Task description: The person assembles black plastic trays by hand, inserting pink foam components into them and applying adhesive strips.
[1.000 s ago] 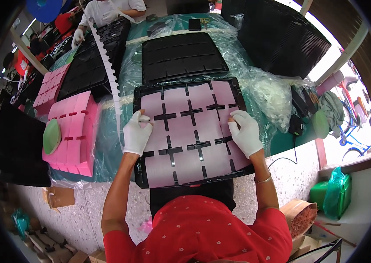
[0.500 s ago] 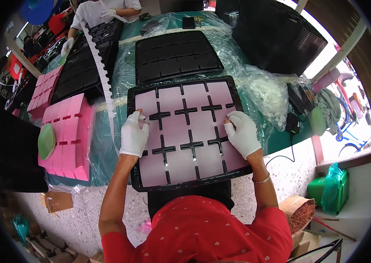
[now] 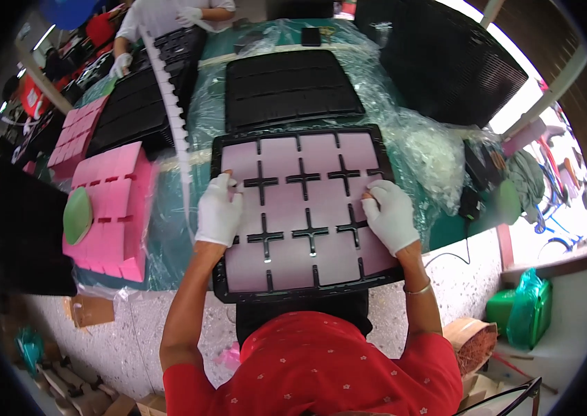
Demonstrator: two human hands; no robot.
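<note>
A black plastic tray (image 3: 307, 292) lies in front of my body, its near edge past the table's edge. Pale pink-lilac sheets (image 3: 284, 201) cover its inside, and black cross-shaped ribs (image 3: 303, 177) show between them. My left hand (image 3: 219, 213), in a white glove with bare fingertips, is closed on the tray's left side. On the right side, my right hand (image 3: 392, 218), gloved the same way, has its thumb and fingers curled at the rim. The undersides of both grips are hidden. Just beyond sits another black tray (image 3: 292, 90).
Stacked pink foam blocks (image 3: 109, 208) with a green oval piece (image 3: 78, 215) stand at left. A white notched strip (image 3: 174, 118) runs upward beside black trays. Crumpled clear plastic (image 3: 436, 163) lies at right. Across the table, another person's gloved hand (image 3: 121, 65) rests near black trays.
The view has shifted slightly, so most things appear a little further right. Both my hands stay at the tray's sides. The other person's near hand has moved slightly.
</note>
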